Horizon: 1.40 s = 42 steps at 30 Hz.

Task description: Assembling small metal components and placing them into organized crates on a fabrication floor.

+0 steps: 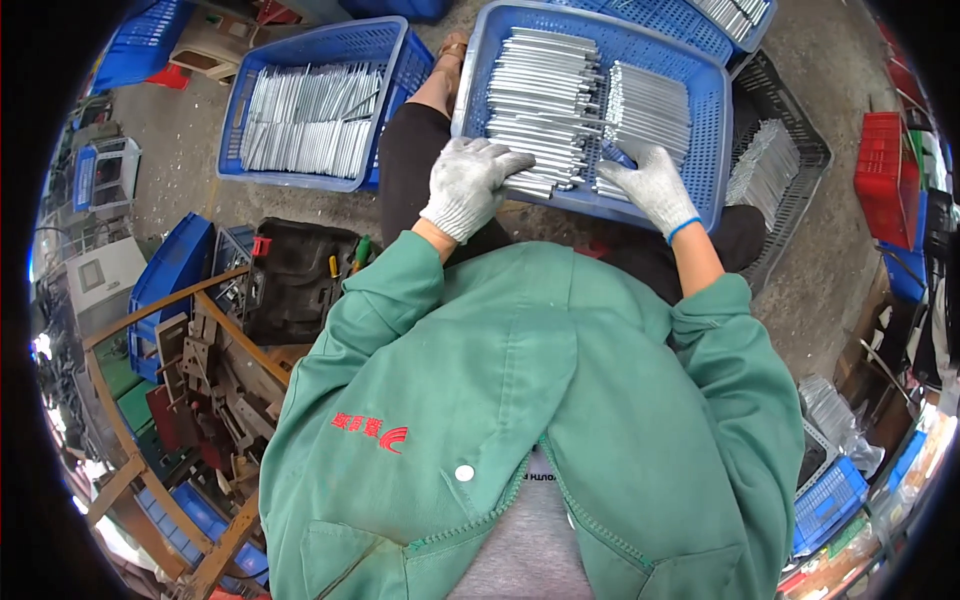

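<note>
Both my hands wear pale knitted gloves, soiled with grey. My left hand is bent over the near left rim of a blue plastic crate. Its thumb and fingers close at the left ends of the nearest silvery metal rods in the left stack; the fingertips are partly hidden. My right hand reaches over the near right side, thumb and forefinger apart, at the near end of a second rod stack. A blue band circles that wrist. The rods lie side by side, with uneven ends between the stacks.
Another blue crate of rods stands left. At right, a black crate holds more rods. An open black tool case lies lower left beside a wooden frame. Red bins stand far right.
</note>
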### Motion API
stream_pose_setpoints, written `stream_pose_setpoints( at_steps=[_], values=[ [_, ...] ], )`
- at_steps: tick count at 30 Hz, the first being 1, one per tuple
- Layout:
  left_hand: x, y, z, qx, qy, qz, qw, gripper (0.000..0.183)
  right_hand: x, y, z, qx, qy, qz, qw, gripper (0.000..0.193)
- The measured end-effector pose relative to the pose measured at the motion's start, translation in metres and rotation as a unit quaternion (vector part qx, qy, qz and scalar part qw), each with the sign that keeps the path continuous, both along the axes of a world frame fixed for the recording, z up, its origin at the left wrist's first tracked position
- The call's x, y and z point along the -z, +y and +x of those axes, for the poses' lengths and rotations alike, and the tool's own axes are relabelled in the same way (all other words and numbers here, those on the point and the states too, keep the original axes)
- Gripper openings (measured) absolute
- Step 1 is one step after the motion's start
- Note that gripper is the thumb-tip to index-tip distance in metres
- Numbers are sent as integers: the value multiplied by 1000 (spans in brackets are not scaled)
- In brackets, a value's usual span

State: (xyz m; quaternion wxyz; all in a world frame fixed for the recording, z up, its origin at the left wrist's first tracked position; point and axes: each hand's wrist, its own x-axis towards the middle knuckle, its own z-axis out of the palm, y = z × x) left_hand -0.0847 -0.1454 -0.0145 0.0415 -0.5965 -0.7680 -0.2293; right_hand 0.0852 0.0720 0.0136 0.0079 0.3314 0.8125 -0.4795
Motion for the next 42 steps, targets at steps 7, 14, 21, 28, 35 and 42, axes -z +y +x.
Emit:
stream_pose_setpoints(
  at_steps=[7, 14, 21, 28, 35, 42],
  values=[
    [7, 10, 2, -32, -5, -34, 999, 42, 45, 29, -24, 125, -104, 65, 985, 27],
    [-24, -16, 5, -73, -85, 21, 993, 43, 87, 44, -45, 82, -114, 136, 981, 21],
    [-44, -39, 14, -97, -141, 56, 984, 46, 122, 55, -61, 80, -146, 91, 982, 26],
    [-43, -47, 18, -103, -159, 52, 980, 47, 113, 39, -72, 84, -123, 1, 989, 27],
    [-51, -41, 22, -96, -172, 63, 978, 42, 110, 35, -69, 87, -98, 82, 988, 24],
    [-56, -48, 25, -139, -190, 65, 970, 37, 126, 40, -67, 164, -125, 27, 978, 18]
  ],
)
